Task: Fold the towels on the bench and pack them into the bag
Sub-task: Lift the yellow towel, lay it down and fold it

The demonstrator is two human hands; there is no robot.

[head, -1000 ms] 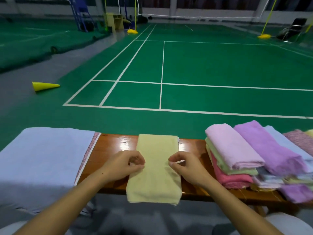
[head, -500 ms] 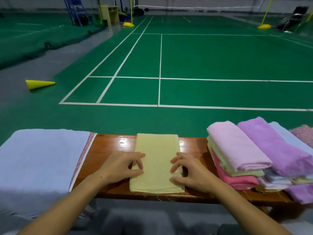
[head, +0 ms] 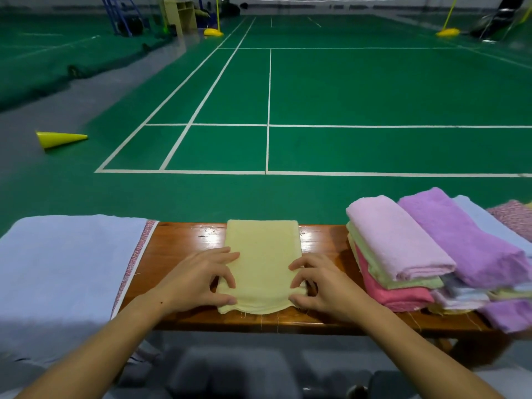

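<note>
Yellow towel [head: 260, 254] flat on desk [head: 178, 249], centre, folded narrow. Left hand [head: 198, 279] and right hand [head: 319, 283] each pinching near corner, thumb under. Likely soft, light, limp; near edge sags between pinches. Grip corners, lift evenly for next fold.

A second ago the folded pale yellow terry towel [head: 260, 263] draped over the 6 o'clock edge of the glossy brown wooden bench [head: 178, 249]; now it lies wholly on top. The left hand [head: 198, 279] and right hand [head: 322, 286] have slid from its middle toward 6 o'clock and now pinch its near corners, where the hem bunches and lifts slightly.
</note>
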